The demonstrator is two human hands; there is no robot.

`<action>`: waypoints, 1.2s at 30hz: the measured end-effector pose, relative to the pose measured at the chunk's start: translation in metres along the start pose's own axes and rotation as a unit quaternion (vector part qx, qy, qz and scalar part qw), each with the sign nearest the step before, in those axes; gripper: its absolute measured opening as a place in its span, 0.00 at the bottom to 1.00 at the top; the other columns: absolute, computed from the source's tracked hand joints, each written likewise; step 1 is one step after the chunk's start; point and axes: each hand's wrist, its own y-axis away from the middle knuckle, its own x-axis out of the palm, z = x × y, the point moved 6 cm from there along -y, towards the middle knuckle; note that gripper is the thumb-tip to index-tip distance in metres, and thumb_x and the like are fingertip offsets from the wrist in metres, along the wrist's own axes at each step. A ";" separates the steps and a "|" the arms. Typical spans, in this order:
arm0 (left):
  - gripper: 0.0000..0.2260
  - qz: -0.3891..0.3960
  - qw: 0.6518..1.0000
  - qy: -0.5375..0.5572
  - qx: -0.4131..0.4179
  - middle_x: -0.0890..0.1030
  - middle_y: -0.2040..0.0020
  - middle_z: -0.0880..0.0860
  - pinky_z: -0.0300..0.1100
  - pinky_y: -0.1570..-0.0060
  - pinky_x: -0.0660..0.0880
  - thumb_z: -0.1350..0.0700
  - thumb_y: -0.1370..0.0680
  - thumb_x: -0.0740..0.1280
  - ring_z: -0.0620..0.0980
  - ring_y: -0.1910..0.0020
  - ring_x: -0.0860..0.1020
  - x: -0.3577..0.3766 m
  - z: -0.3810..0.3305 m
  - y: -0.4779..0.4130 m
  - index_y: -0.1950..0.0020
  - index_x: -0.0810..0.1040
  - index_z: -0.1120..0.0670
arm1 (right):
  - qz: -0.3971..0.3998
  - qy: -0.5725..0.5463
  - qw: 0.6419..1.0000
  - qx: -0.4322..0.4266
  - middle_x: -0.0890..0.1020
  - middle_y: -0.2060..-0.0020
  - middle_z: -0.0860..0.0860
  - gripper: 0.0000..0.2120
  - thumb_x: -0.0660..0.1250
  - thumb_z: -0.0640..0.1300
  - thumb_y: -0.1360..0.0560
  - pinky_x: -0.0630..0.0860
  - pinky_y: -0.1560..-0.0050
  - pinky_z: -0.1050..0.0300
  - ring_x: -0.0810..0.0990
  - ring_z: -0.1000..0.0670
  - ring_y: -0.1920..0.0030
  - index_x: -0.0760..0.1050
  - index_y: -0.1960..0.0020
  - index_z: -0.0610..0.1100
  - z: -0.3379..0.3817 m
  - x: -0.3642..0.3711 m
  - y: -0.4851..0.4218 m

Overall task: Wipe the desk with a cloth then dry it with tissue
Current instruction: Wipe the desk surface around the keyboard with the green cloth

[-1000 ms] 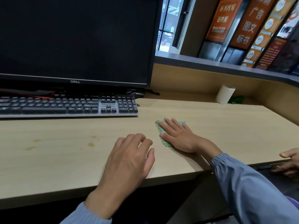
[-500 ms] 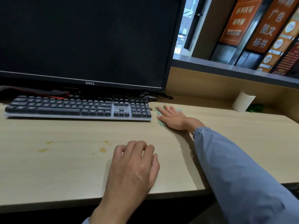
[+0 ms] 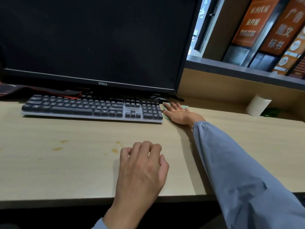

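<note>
Small green cloth (image 3: 185, 106) lies flat on the pale wood-grain desk (image 3: 66, 171), far back, touching the R end of the black keyboard (image 3: 92, 108), below the corner of the dark monitor (image 3: 92, 38). My right hand (image 3: 179, 114) presses it down w/ fingers straight & a bit spread, palm on top, no pinch. My left hand (image 3: 142, 169) rests on the desk near the front edge, fingers loosely curled, holding nothing.

Step in hand: the cloth wipe, prob. not far along. The amber spill spots (image 3: 115, 150) sit unwiped in front of the keyboard, just left of my left hand.

Next move, imo: drag the cloth toward me & leftward over those spots w/ flat pressure, w/o nudging the keyboard. The left hand must lift clear.

Drying not begun. The white paper roll (image 3: 257, 107) stands back right, well apart from both hands.
</note>
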 end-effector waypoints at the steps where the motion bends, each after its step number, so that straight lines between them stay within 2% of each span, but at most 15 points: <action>1: 0.06 0.000 1.000 0.001 -0.003 0.79 0.54 0.49 0.51 0.55 0.68 0.52 0.21 0.65 0.53 0.55 0.77 0.000 0.000 0.000 0.48 0.80 0.52 | -0.001 0.001 1.000 -0.002 0.42 0.16 0.53 0.30 0.43 0.65 0.16 0.38 0.20 0.38 0.38 0.47 0.17 0.40 0.17 0.61 0.002 0.000 0.001; 8: 0.07 -0.001 1.000 0.015 -0.021 0.79 0.54 0.48 0.49 0.54 0.67 0.52 0.21 0.64 0.53 0.56 0.76 -0.001 0.004 0.000 0.48 0.80 0.52 | 0.002 0.027 0.999 -0.032 0.40 0.17 0.53 0.29 0.40 0.61 0.15 0.38 0.20 0.37 0.36 0.47 0.18 0.43 0.16 0.55 0.023 0.011 0.017; 14: 0.08 0.010 0.999 0.022 -0.042 0.79 0.54 0.48 0.49 0.54 0.65 0.51 0.20 0.62 0.52 0.55 0.76 -0.001 0.008 0.001 0.48 0.80 0.51 | 0.007 0.027 0.999 -0.038 0.41 0.16 0.53 0.28 0.42 0.60 0.14 0.39 0.21 0.38 0.37 0.47 0.17 0.39 0.17 0.59 0.021 0.019 0.043; 19: 0.09 0.027 0.998 0.033 -0.054 0.79 0.53 0.47 0.51 0.52 0.68 0.50 0.20 0.61 0.52 0.54 0.76 -0.001 0.010 0.000 0.47 0.79 0.51 | 0.008 0.014 0.999 -0.041 0.40 0.17 0.54 0.29 0.42 0.64 0.15 0.38 0.20 0.39 0.36 0.49 0.18 0.40 0.17 0.62 0.019 0.027 0.076; 27: 0.09 0.030 0.996 0.055 -0.062 0.79 0.52 0.46 0.51 0.50 0.69 0.50 0.20 0.62 0.51 0.52 0.76 -0.004 0.011 0.002 0.46 0.79 0.50 | -0.001 0.010 0.998 -0.061 0.37 0.17 0.57 0.29 0.42 0.65 0.16 0.36 0.20 0.40 0.33 0.51 0.19 0.37 0.18 0.64 0.021 0.052 0.160; 36: 0.03 0.040 0.994 0.091 -0.050 0.78 0.51 0.46 0.49 0.49 0.67 0.53 0.20 0.68 0.51 0.51 0.75 -0.006 0.012 0.004 0.48 0.79 0.50 | -0.020 0.006 0.998 -0.067 0.36 0.18 0.60 0.28 0.40 0.66 0.17 0.34 0.20 0.44 0.30 0.54 0.20 0.36 0.19 0.67 0.030 0.077 0.243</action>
